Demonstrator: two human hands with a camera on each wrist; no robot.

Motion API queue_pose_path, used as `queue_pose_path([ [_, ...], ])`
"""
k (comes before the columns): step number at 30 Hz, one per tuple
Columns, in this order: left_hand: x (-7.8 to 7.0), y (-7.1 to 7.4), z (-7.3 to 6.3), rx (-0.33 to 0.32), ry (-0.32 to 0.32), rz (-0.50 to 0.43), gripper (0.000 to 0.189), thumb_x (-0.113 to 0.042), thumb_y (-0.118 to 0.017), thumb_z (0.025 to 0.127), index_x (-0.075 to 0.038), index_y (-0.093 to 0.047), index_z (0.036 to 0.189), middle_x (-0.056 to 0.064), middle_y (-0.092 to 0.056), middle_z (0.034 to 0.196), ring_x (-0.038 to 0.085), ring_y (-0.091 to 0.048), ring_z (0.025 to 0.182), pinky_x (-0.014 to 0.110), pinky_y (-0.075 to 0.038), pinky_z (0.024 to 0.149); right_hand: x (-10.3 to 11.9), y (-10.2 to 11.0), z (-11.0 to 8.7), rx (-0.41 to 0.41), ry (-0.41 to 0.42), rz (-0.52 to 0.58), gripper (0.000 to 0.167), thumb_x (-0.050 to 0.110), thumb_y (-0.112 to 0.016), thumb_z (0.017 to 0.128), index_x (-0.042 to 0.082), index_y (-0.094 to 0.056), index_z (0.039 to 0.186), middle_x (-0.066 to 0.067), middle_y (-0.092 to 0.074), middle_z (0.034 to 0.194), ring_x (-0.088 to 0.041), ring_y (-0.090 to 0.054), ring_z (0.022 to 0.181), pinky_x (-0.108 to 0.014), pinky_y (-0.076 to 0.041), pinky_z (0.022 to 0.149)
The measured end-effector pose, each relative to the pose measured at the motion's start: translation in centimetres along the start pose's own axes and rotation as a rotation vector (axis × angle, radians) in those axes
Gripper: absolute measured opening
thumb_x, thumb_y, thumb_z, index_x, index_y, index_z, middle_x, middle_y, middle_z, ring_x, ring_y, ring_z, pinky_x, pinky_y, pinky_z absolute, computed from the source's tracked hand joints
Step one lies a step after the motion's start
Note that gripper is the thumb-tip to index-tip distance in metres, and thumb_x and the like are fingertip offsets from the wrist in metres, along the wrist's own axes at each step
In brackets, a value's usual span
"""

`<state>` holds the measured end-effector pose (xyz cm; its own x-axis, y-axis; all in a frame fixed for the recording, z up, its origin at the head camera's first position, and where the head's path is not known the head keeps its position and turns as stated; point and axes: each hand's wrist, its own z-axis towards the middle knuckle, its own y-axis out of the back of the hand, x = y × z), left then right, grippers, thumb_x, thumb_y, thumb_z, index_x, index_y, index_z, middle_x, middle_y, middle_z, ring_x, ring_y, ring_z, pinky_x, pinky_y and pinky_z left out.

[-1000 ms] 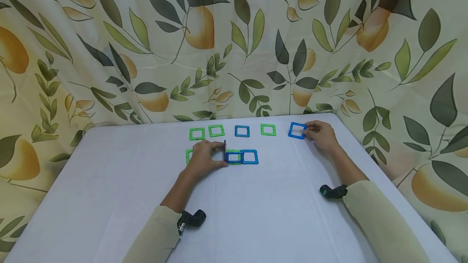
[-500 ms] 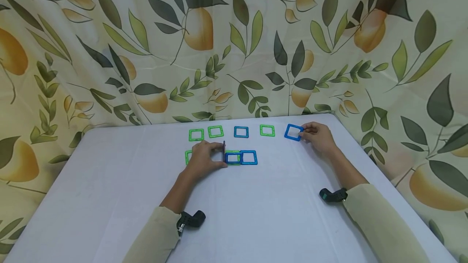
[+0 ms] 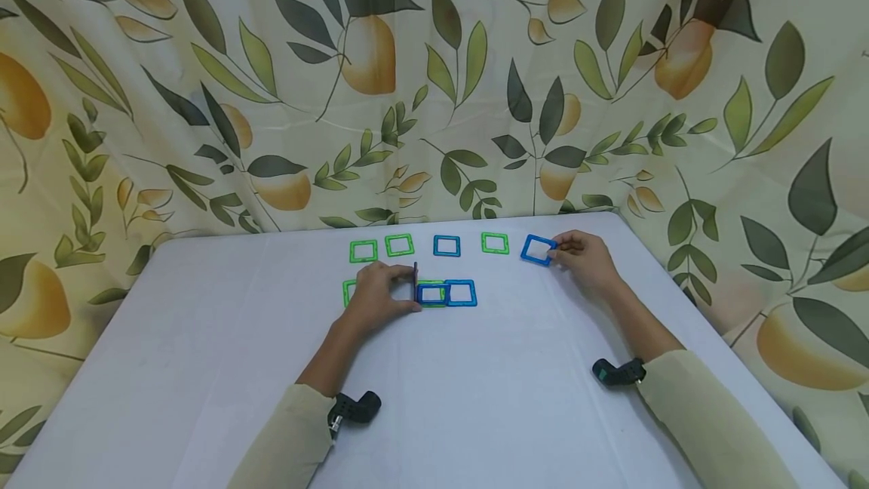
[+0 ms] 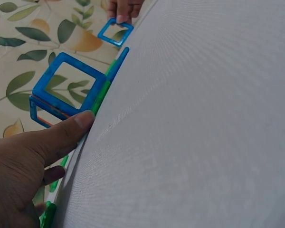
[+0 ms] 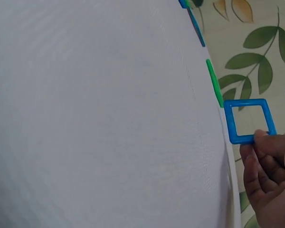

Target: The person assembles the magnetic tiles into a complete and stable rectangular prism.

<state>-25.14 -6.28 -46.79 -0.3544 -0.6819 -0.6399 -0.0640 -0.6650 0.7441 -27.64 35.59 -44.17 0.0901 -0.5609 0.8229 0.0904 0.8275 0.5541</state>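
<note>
My left hand holds an upright, dark-edged magnetic tile between thumb and fingers, seen edge-on in the head view. In the left wrist view, a blue square tile stands up right at the thumb tip, with another tile joined at an angle to its side. Flat under them is a green tile, with a blue tile lying at its right. Off to the right, my right hand pinches one blue square tile by its edge, tilted up.
Along the back of the white table lie two green tiles at left, a blue tile and another green tile. One more green tile is partly hidden behind the left hand. A leaf-patterned curtain hangs behind.
My right hand has moved slightly left with its blue tile, nearer the back-row green tile. The left hand keeps its place at the upright tiles.
</note>
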Motion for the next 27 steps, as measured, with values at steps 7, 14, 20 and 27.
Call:
queue_pose_path([
  [7,0.1,-0.1,0.1,0.012,0.019,-0.038,0.066,-0.027,-0.099,0.073,-0.017,-0.073,0.133,-0.001,-0.071,0.12,0.021,-0.054,0.112,0.041,-0.046,0.097,0.7,-0.6,-0.4,0.024,0.019,-0.043,0.027,0.004,-0.071,0.1,-0.01,-0.063,0.122,-0.025,-0.068,0.111,-0.018,-0.066,0.09,-0.019,-0.054,0.073],
  [14,0.2,-0.2,0.1,0.038,0.033,-0.101,0.066,-0.022,-0.098,0.073,-0.014,-0.073,0.134,0.0,-0.068,0.121,0.021,-0.052,0.112,0.039,-0.049,0.098,1.7,-1.4,-1.0,0.039,0.041,-0.057,0.025,0.004,-0.072,0.1,-0.009,-0.065,0.121,-0.023,-0.069,0.11,-0.019,-0.065,0.092,-0.018,-0.052,0.074],
  [20,0.2,-0.1,0.1,0.04,0.03,-0.109,0.066,-0.021,-0.098,0.074,-0.013,-0.072,0.134,0.001,-0.067,0.121,0.021,-0.053,0.113,0.04,-0.049,0.098,2.4,-2.2,-1.5,0.043,0.063,-0.076,0.024,0.003,-0.073,0.099,-0.007,-0.067,0.119,-0.02,-0.071,0.109,-0.024,-0.066,0.095,-0.016,-0.05,0.078],
  [27,0.1,-0.1,0.0,0.043,0.028,-0.11,0.066,-0.02,-0.098,0.075,-0.012,-0.072,0.135,0.001,-0.068,0.123,0.021,-0.053,0.114,0.04,-0.049,0.1,3.3,-3.1,-2.0,0.059,0.09,-0.061,0.021,0.002,-0.075,0.097,-0.005,-0.068,0.116,-0.018,-0.074,0.107,-0.026,-0.067,0.096,-0.017,-0.051,0.078],
])
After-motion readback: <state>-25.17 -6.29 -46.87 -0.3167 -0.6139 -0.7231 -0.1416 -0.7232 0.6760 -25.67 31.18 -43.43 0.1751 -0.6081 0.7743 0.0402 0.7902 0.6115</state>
